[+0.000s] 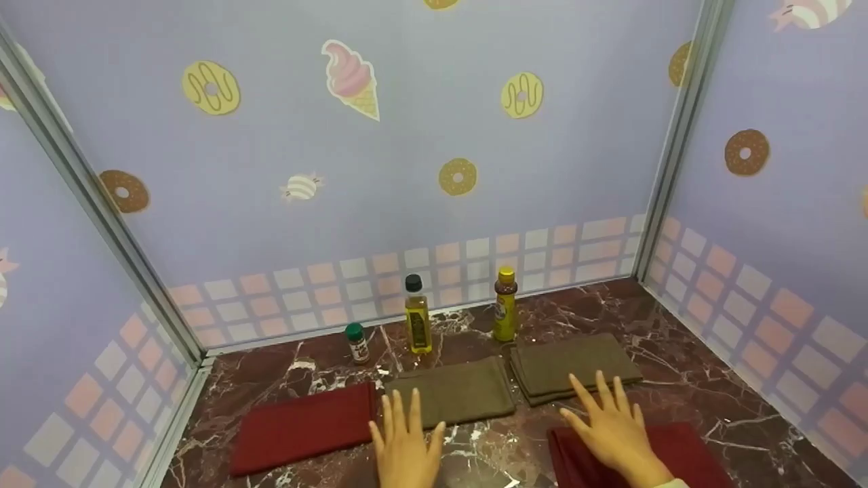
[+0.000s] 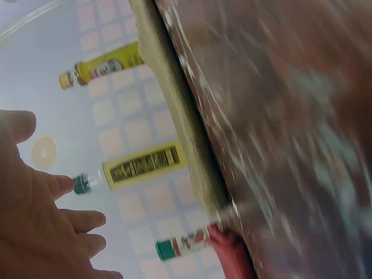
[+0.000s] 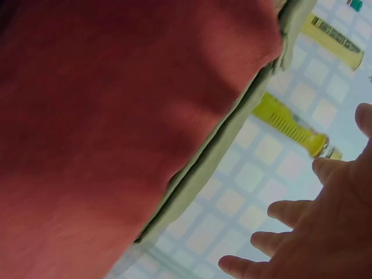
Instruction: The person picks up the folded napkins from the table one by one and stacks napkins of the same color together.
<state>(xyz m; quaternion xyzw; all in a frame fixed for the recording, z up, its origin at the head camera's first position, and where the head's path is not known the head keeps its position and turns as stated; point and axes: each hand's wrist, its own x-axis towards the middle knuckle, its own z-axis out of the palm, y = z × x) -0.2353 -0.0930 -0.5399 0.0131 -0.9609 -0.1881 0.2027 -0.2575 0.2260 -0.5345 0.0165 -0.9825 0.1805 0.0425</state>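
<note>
My left hand point(image 1: 407, 444) has its fingers spread in front of a folded olive-brown cloth point(image 1: 454, 393); nothing is in it. To its left lies a folded red cloth point(image 1: 305, 427). My right hand point(image 1: 614, 430), also with spread fingers and holding nothing, is over a second folded red cloth point(image 1: 685, 447) and hides part of it. Just beyond its fingertips lies another folded olive-brown cloth point(image 1: 576, 366). In the left wrist view the palm point(image 2: 35, 226) is bare, and the right wrist view shows the right fingers point(image 3: 290, 212) apart from the cloths.
Behind the cloths stand a small green-capped jar point(image 1: 357, 343), a black-capped oil bottle point(image 1: 418, 322) and a yellow-capped bottle point(image 1: 505, 308). The dark red marbled tabletop point(image 1: 271, 383) meets patterned walls point(image 1: 407, 135) at the back and both sides.
</note>
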